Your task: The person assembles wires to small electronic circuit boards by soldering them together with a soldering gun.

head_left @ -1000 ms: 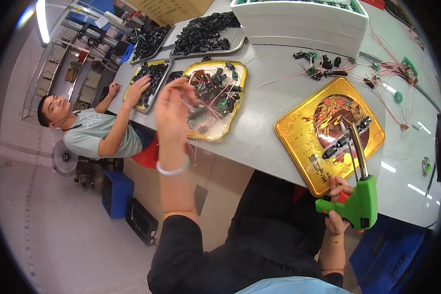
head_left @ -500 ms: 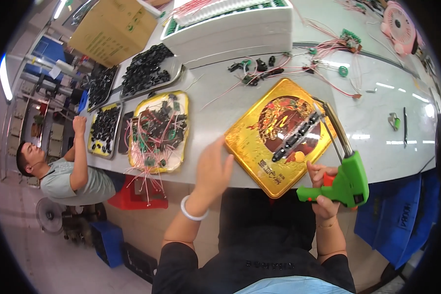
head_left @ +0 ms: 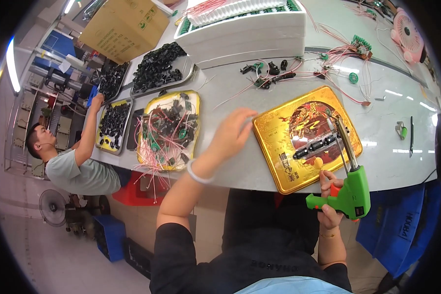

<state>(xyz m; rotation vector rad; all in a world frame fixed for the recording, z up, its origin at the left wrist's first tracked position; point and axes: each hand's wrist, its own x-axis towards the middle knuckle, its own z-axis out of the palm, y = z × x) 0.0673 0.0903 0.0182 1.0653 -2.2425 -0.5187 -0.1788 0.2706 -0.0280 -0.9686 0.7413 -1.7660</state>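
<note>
1. While the right hand (head_left: 330, 215) grips a green plastic soldering gun (head_left: 356, 191) at lower right, its metal barrel (head_left: 348, 147) crosses in front of a black segmented strip (head_left: 314, 146) on a square gold tin (head_left: 274, 128), right of centre.
2. Beside the tin's left corner, the blurred left hand (head_left: 233, 133) is open, contact unclear.
3. Bumping the tin could push the strip against the barrel, scorching it if hot.
4. Pink wires (head_left: 147, 169) overhanging a yellow-rimmed tray (head_left: 198, 128), left of centre, could snag the left forearm (head_left: 185, 191).

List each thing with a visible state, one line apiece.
Green plastic soldering gun, held in the right hand
Golden round-cornered tin, lying flat
Left hand, open at the tin's corner
Long black plastic part, resting on the tin
Yellow-edged white tray, loaded
White foam box, open on top
</note>
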